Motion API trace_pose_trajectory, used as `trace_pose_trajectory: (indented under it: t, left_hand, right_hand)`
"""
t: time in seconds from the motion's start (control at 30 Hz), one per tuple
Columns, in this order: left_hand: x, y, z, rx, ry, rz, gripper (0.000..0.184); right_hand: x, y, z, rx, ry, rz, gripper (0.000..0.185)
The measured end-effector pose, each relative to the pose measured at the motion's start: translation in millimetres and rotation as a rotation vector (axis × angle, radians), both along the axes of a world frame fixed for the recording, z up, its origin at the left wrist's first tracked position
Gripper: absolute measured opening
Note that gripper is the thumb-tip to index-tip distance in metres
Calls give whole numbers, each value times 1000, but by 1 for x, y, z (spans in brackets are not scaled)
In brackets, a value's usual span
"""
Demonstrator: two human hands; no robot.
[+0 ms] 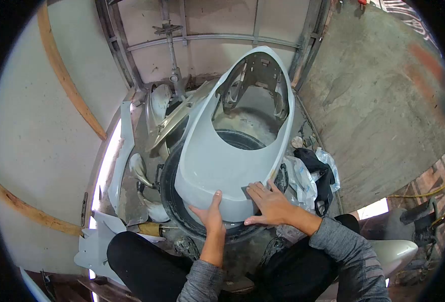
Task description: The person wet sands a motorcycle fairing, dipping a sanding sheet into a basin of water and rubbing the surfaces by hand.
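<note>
A large pale grey scooter body panel (222, 168) with a big oval opening leans over a round black tub (169, 196). My left hand (210, 216) grips the panel's near lower edge, its thumb on the outer face and its other fingers mostly hidden underneath. At the panel's lower right edge, my right hand (272, 205) presses a small dark piece of sandpaper (247, 192) to the surface. Part of that piece is covered by the fingers.
Silver and white panels (179, 121) lie left of the tub. Plastic bags (303, 178) and black cloth (319, 171) are on the right. A paintbrush (151, 229) lies near my left knee. A board (378, 110) stands at the right, and a metal-framed wall (222, 38) closes the back.
</note>
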State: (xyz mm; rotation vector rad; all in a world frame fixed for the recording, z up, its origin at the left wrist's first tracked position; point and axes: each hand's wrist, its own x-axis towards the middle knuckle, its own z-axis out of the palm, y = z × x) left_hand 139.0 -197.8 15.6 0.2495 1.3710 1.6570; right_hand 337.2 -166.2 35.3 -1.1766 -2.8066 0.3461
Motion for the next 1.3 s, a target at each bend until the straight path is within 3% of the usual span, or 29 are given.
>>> trace_pose_trajectory:
  t: [0.07, 0.13, 0.23, 0.3, 0.43, 0.5, 0.57, 0.63, 0.7, 0.8, 0.87, 0.9, 0.97, 1.0, 1.03, 1.1, 1.13, 1.3]
  left_hand:
    - [1, -2, 7, -118, -51, 18, 123]
    - [-2, 1, -1, -81, -54, -4, 124]
    - [-10, 4, -15, -99, -47, -42, 124]
    - [-15, 9, -16, -151, -32, -73, 124]
    - [-20, 6, -18, -211, -30, -157, 133]
    - [-21, 5, -15, -257, -8, -197, 140]
    - [-22, 8, -10, -266, -3, -217, 143]
    - [-27, 9, -10, -292, -17, -260, 133]
    - [-25, 5, -9, -293, 32, -261, 134]
    - [-26, 6, -4, -285, 113, -239, 135]
    - [-32, 11, -4, -474, 594, -383, 134]
    - [-35, 11, 1, -479, 596, -387, 134]
    - [-40, 12, 26, -321, 1257, -704, 131]
    - [-41, 14, 39, -248, 1442, -892, 119]
    - [-40, 15, 50, -252, 1442, -899, 119]
    - [-34, 19, 65, -24, 1788, -1302, 104]
    - [-33, 21, 63, 89, 1949, -1327, 92]
    - [-34, 33, 21, 214, 1900, -1407, 88]
  right_hand:
    - [26, 25, -1, 39, -49, -39, 103]
    - [49, 54, 1, 202, -188, -153, 104]
    - [41, 28, -20, 316, -325, -143, 101]
    - [22, -4, -2, 76, -170, -118, 95]
    - [64, 54, -21, 375, -261, -324, 86]
    - [49, 30, -30, 395, -222, -327, 83]
    - [23, -13, -14, 115, -111, -215, 83]
    - [36, 12, -16, 154, -146, -227, 86]
    - [57, 47, -23, 443, -210, -349, 95]
    - [27, -1, -39, 310, -127, -312, 88]
    - [22, -13, -26, 193, -94, -261, 76]
    - [29, 3, -24, 187, -93, -263, 76]
    - [50, 39, -31, 374, -125, -411, 71]
    - [48, 38, -43, 417, -101, -428, 81]
    - [37, 22, -48, 410, -101, -431, 81]
    - [15, -15, -52, 303, -116, -355, 76]
    - [15, -13, -48, 249, -86, -372, 74]
    - [38, 24, -44, 360, -164, -496, 63]
